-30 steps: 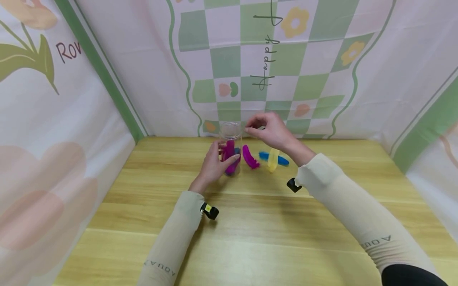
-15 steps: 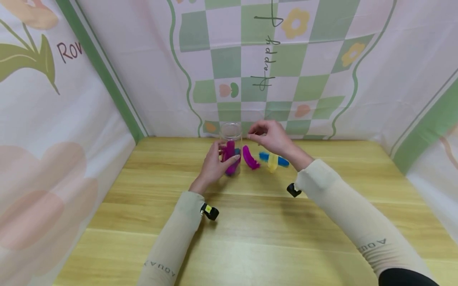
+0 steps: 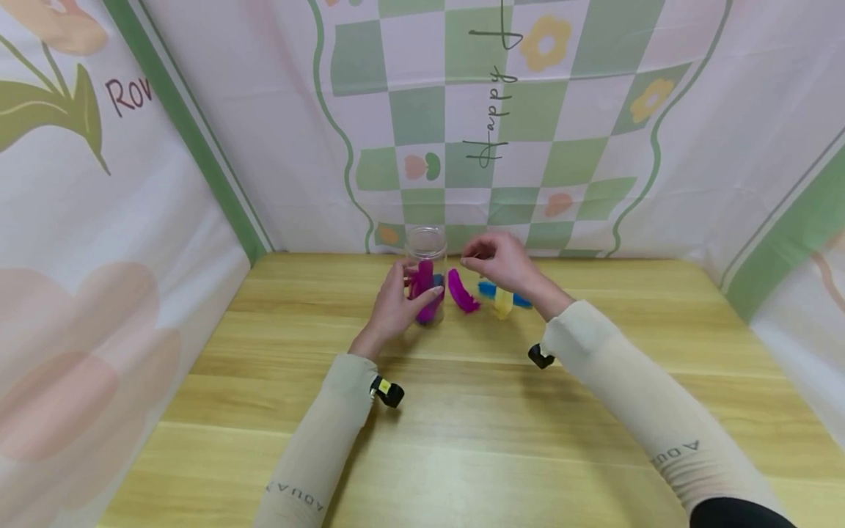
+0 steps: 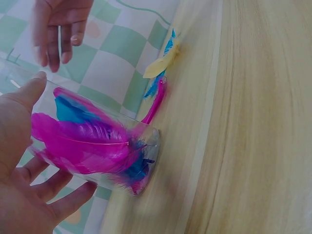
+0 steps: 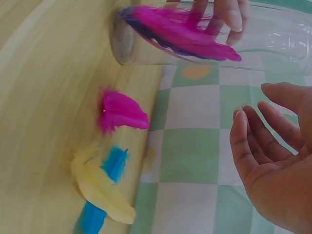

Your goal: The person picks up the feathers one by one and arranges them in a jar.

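A tall clear jar (image 3: pixel 426 242) stands upright on the table, with magenta and blue feathers (image 4: pixel 87 141) inside its lower part. My left hand (image 3: pixel 391 302) holds it from the left, thumb on the near side and fingers round the other. To the right of the jar, above the table, hovers my right hand (image 3: pixel 505 262); the right wrist view shows its thumb and fingers apart, loosely bent, nothing between them. Below it lie a loose magenta feather (image 5: pixel 124 112), close to the jar, and a yellow feather (image 5: pixel 102 187) across a blue feather (image 5: pixel 92 217).
The wooden table (image 3: pixel 422 440) meets a hanging checkered cloth (image 3: pixel 469 172) close behind the jar and feathers. Printed cloth also hangs along the left (image 3: pixel 119 308) and right (image 3: pixel 802 264) sides. Both wrists carry small black cameras.
My right hand has come down and slightly to the right, away from the jar's mouth and nearer the loose feathers. The left hand and jar have stayed put.
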Demonstrator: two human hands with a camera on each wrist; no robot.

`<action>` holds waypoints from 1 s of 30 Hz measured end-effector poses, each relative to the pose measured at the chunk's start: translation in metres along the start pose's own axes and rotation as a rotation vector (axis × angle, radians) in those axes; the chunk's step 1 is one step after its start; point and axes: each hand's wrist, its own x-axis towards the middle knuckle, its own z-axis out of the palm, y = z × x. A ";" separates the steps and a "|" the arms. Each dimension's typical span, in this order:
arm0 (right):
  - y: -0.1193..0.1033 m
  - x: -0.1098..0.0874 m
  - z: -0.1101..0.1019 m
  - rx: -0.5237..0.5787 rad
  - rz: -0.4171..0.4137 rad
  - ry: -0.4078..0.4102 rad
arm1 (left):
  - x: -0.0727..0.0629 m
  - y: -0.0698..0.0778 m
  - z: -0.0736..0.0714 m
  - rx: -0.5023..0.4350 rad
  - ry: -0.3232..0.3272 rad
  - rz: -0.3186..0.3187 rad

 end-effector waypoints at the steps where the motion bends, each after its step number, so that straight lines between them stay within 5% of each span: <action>1: 0.001 0.000 0.001 0.000 0.002 -0.002 | 0.000 0.000 0.000 -0.002 0.000 0.000; 30: 0.040 0.012 0.023 -0.024 0.052 -0.048 | -0.001 0.002 -0.001 -0.010 -0.001 -0.013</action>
